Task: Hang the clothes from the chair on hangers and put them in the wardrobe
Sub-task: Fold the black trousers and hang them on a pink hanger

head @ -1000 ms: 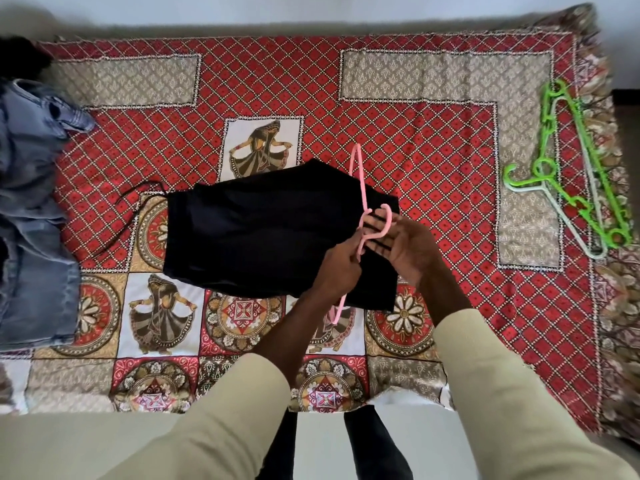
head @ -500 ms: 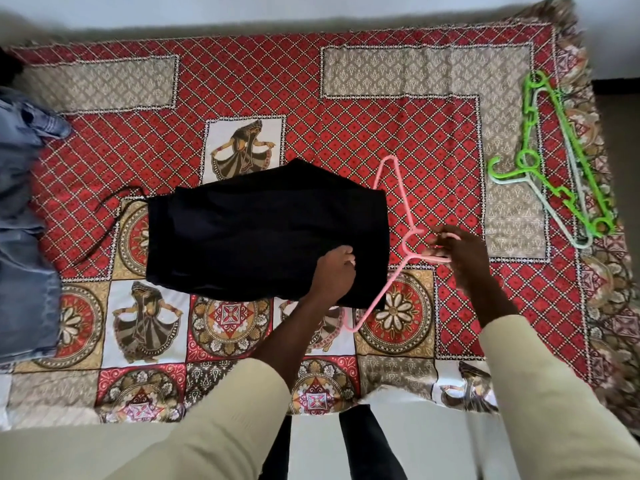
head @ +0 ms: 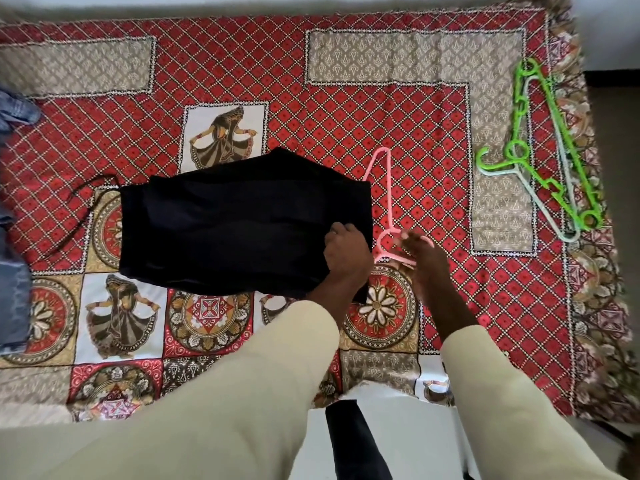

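Black cloth, the folded garment (head: 242, 230), lay flat on the patterned bed cover (head: 381, 109); my left hand (head: 346, 252) gripped its near corner; my right hand (head: 420, 252) pinched the pink hanger (head: 382, 199) just beside it; hanging was underway; next, I judged, threading the hanger into the garment.

A bed (head: 398, 109) with a red patterned cover carried a black garment (head: 235, 230) centrally, a pink hanger (head: 384, 188) beside it, green hangers (head: 540, 147) far right, and denim (head: 14, 258) left.
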